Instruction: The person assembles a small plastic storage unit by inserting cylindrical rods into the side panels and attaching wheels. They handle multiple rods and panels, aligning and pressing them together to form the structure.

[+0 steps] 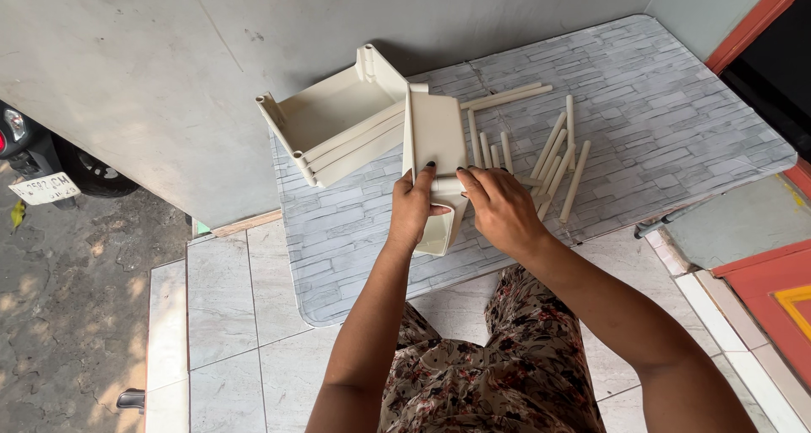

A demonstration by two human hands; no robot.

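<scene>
Here left hand (414, 206), right hand (500, 209) grip cream tray (437, 133) near mat (355, 230) front edge; rods (557, 158) right.

A cream plastic tray (436, 158), long and rectangular with raised sides, lies on the stone-patterned table, its near end overhanging toward the person. The left hand (412, 209) grips its near left edge, and the right hand (500, 209) holds the near right side, fingers on a short cream tube (448, 185) laid across the tray's near part.
</scene>
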